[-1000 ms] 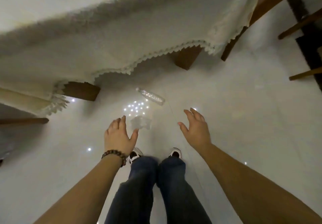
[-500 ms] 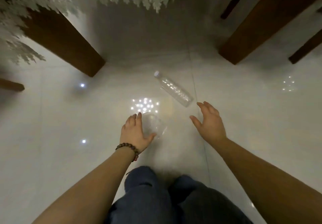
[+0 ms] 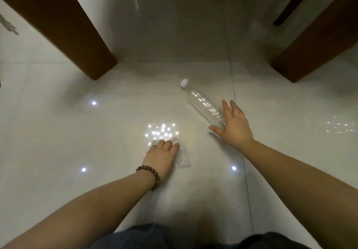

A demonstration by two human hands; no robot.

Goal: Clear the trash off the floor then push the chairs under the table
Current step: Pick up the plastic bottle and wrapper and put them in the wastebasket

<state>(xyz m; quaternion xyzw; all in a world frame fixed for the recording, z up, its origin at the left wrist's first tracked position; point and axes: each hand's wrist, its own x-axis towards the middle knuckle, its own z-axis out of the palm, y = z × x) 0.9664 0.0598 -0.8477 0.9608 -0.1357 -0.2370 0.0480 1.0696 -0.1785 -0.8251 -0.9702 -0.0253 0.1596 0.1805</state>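
Two bits of trash lie on the pale tiled floor (image 3: 58, 132): a clear plastic bottle (image 3: 201, 104) on its side, white cap pointing away toward the far legs, and a flattened clear plastic wrapper (image 3: 183, 158) nearer the person. The left hand (image 3: 161, 156) rests flat on the wrapper, fingers spread, not yet pinching it. The right hand (image 3: 233, 125) is open, thumb and fingers splayed around the bottle's base, touching or nearly so; nothing is clamped. I'd say the pickup is just starting. Next, each hand needs to close, the left gathering the slippery film. Dark wooden legs (image 3: 64, 27) stand beyond; chairs wait.
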